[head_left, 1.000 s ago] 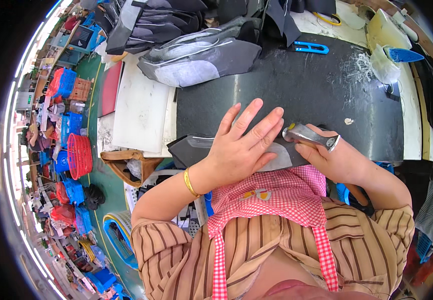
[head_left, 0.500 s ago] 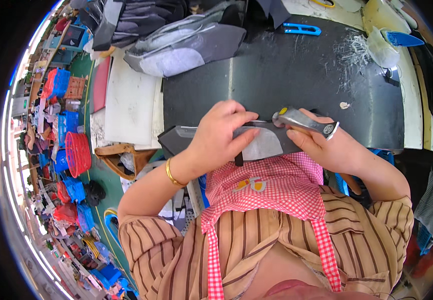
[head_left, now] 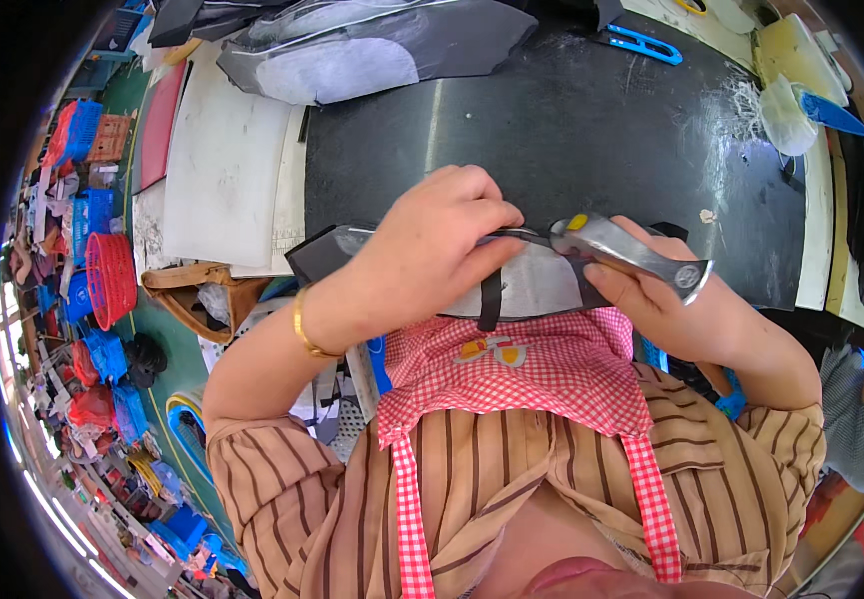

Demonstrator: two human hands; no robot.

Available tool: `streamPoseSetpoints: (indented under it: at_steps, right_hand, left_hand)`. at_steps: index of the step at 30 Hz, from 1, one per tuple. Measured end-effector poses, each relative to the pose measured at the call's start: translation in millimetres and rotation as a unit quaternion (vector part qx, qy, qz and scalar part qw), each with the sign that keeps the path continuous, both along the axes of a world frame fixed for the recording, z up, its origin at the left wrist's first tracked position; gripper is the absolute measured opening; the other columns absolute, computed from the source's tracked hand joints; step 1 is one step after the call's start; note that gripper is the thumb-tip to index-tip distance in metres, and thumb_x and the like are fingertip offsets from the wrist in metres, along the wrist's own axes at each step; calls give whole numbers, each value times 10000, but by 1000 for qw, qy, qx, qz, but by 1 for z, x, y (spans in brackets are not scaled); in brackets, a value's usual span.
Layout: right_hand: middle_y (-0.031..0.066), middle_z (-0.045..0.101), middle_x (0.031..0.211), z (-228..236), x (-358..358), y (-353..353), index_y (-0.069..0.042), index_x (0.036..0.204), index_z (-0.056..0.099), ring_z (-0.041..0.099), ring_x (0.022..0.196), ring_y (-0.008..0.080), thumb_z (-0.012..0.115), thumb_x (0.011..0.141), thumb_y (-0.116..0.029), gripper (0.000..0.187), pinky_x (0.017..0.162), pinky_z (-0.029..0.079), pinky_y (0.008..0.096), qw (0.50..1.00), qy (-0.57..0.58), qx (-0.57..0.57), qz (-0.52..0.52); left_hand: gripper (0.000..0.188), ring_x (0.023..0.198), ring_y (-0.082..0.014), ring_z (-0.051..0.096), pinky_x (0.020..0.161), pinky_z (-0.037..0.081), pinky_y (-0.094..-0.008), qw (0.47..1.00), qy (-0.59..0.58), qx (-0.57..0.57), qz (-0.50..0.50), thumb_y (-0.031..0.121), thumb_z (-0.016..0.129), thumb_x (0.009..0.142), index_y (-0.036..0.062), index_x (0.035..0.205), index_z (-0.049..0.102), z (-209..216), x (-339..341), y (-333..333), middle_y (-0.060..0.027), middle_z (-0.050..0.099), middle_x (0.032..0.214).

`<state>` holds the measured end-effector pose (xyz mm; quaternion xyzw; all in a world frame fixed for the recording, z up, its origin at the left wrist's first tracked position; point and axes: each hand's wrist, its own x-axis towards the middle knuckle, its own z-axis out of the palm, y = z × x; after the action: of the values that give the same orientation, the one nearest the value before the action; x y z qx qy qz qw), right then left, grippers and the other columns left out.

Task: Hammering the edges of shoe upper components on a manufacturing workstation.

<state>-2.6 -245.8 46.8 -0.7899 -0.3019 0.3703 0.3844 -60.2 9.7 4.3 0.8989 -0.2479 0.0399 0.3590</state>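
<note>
- The grey-and-black material piece (head_left: 527, 290) is held at the near edge of the black work surface (head_left: 572, 130), pinched by the left hand (head_left: 437, 250), fingers curled together.
- A metal-handled knife (head_left: 631, 252) is gripped by the right hand (head_left: 666, 299); its blade is hidden.

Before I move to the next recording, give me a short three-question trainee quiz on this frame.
1. True or false: the right hand holds a silver-handled cutting tool.
2. The left hand presses on: A) a red basket, B) a grey material piece, C) a blue utility knife.
3. Fill in: the material piece lies at the near edge of the ___ cutting mat.

Key: 1 true; 2 B; 3 black.
</note>
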Motion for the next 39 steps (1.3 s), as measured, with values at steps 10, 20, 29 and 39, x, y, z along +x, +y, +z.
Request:
streamPoseSetpoints:
  at_steps: [10, 20, 29, 39]
  right_hand:
    - [195, 656, 871, -7, 1, 19, -28, 1107, 521, 684, 779, 334, 629, 959, -137, 214, 683, 520, 385, 994, -80, 68, -9]
    - [151, 584, 893, 9, -5, 27, -22, 1279, 561, 592, 723, 292, 525, 1013, -133, 291, 689, 488, 356, 997, -13, -73, 23]
    - [243, 646, 786, 4, -8, 41, -4, 1052, 504, 635, 774, 490, 617, 967, -213, 252, 627, 504, 486, 992, -86, -38, 78]
    - [244, 655, 798, 4, -9, 63, -12, 1066, 496, 655, 762, 459, 646, 933, -192, 269, 645, 510, 471, 990, -69, -65, 105]
  left_hand:
    - [305, 787, -255, 579, 675, 506, -348, 989, -142, 43, -19, 53, 738, 651, 12, 950, 693, -14, -14, -1, -82, 575, 883]
    - [272, 789, -262, 578, 674, 488, -360, 999, -48, -5, 3, 59, 766, 671, 8, 925, 685, -5, -15, 20, -84, 575, 883]
    - [297, 803, -273, 578, 715, 487, -376, 996, -84, 12, 42, 59, 787, 662, 11, 935, 681, -5, -26, 26, -87, 577, 880]
    - [299, 865, -282, 574, 764, 471, -391, 995, -66, 32, 67, 69, 793, 669, 33, 938, 668, -4, -41, 35, -84, 582, 908]
